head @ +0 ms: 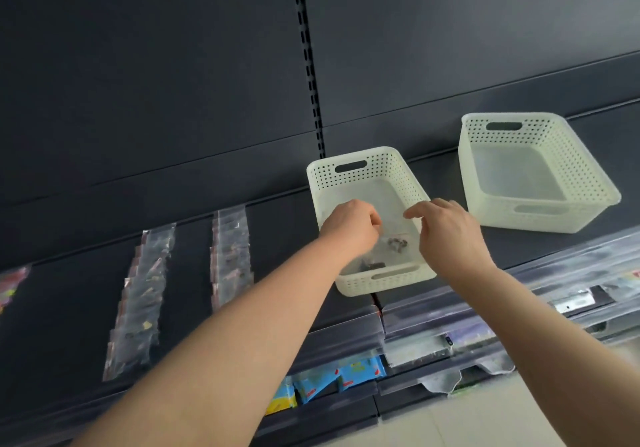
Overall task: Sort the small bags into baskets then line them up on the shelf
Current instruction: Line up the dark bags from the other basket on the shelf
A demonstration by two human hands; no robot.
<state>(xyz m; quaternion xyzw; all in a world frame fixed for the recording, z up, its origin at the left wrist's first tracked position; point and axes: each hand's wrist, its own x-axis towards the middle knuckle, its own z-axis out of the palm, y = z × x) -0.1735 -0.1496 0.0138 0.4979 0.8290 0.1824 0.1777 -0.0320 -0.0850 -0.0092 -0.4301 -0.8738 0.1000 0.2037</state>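
Over the near basket (363, 166) on the shelf (190, 291), my left hand (349, 225) is curled tight at the corner of a clear bag (394, 242) lying inside, pinching or not I can't tell. My right hand (446, 228) hovers loose-fingered just beside it. The rows of bags (230, 256) run front-to-back off left, so the left hand's nearer.

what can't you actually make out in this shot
Head view only:
1. Whether the left hand holds a bag: its curled fingers are hidden behind the back of the hand.
2. What is inside the bags in the near basket: too small and blurred.
3. The coloured item at the left edge: cut off by the frame.
4. The packets on the lower shelf: blurred.
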